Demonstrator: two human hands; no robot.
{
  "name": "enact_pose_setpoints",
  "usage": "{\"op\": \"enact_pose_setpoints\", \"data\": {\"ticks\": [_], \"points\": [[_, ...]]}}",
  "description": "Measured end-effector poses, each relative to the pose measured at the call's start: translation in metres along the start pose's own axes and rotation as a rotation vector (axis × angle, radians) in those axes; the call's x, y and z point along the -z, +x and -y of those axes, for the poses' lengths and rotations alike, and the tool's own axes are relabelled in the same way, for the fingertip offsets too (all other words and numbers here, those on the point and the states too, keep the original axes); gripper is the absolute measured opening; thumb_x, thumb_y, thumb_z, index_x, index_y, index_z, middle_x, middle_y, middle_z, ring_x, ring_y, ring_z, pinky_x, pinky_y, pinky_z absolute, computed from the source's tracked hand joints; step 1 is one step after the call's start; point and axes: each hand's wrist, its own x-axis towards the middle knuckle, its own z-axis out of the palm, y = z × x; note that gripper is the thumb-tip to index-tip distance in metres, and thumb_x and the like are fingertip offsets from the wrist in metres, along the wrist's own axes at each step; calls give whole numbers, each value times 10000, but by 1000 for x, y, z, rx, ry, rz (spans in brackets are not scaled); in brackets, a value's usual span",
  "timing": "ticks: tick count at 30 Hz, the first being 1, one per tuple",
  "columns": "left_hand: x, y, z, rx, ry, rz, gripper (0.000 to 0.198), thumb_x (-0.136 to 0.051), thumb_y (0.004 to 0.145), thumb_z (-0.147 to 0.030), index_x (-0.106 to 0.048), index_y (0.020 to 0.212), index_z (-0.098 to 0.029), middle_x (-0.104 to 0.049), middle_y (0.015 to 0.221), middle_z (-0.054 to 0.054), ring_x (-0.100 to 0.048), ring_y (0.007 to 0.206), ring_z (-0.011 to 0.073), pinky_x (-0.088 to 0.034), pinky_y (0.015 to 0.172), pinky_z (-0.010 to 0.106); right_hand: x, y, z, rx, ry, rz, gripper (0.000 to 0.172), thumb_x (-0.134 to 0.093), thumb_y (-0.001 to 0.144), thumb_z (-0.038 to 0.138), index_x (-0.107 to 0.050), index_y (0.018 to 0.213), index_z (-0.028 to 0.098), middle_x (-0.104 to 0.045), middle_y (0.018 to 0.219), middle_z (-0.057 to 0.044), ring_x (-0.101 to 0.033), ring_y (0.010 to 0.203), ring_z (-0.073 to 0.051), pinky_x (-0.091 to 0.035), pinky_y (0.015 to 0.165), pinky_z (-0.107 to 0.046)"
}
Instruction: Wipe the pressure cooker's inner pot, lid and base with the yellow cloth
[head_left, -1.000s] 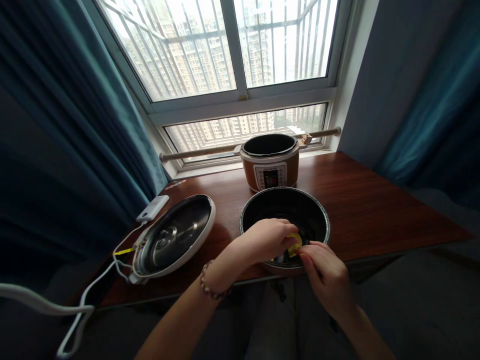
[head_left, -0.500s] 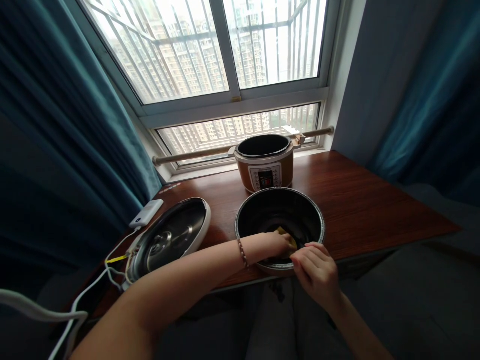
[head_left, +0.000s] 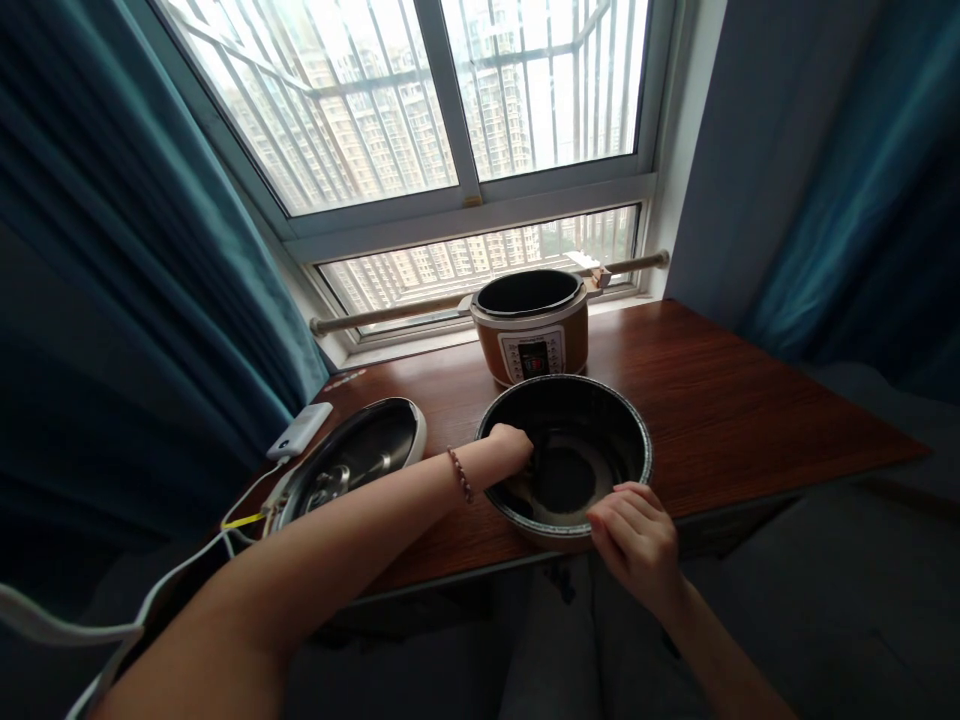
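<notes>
A black inner pot (head_left: 589, 408) with a silvery rim stands at the table's front edge. My left hand (head_left: 511, 450) reaches inside it, fingers curled against the left part of the interior. The yellow cloth seen in this hand a moment earlier is hidden behind the fingers now. Gripping the front right of the pot's rim is my right hand (head_left: 637, 530), with its thumb lower on the outside. Moist, lighter streaks ring the dark centre of the pot's bottom. Directly behind the pot is the brown and white electric cooker (head_left: 574, 345), uncovered, with a control panel in front.
The cooker's lid (head_left: 382, 440) lies underside up on the left of the wooden table (head_left: 720, 400). Beyond it are a white power strip (head_left: 300, 430) and white cables. A horizontal rail (head_left: 397, 312) crosses before the window, and blue curtains hang at both sides.
My left hand has moved left inside the pot, from near the front right to the left wall, uncovering the bottom. My right hand keeps its grip on the rim.
</notes>
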Motion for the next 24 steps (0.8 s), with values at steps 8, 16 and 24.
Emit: {"op": "enact_pose_setpoints", "data": {"ticks": [8,16,24], "points": [[47,-13,14,45,264,-214,322,-365,855,-108,-687,850,-105,-615,923,204,-595,859,262,-437,707,350,1,0,0,11,-2,-8,129,-494,804,94,-539,730,189,-591,626,12,-534,621,-112,-428,763,-319],[57,-47,33,296,303,-354,342,-384,844,-205,-627,1079,-255,-604,922,102,-609,784,228,-430,662,305,0,0,1,6,-10,-22,134,-498,803,97,-542,726,196,-597,627,12,-552,620,-118,-433,761,-325],[16,-97,5,448,-17,-449,455,-403,769,-137,-574,1175,-248,-679,959,94,-637,846,237,-466,737,322,0,0,3,-25,-8,-24,140,-510,800,90,-550,710,190,-597,626,4,-550,631,-122,-434,771,-338]]}}
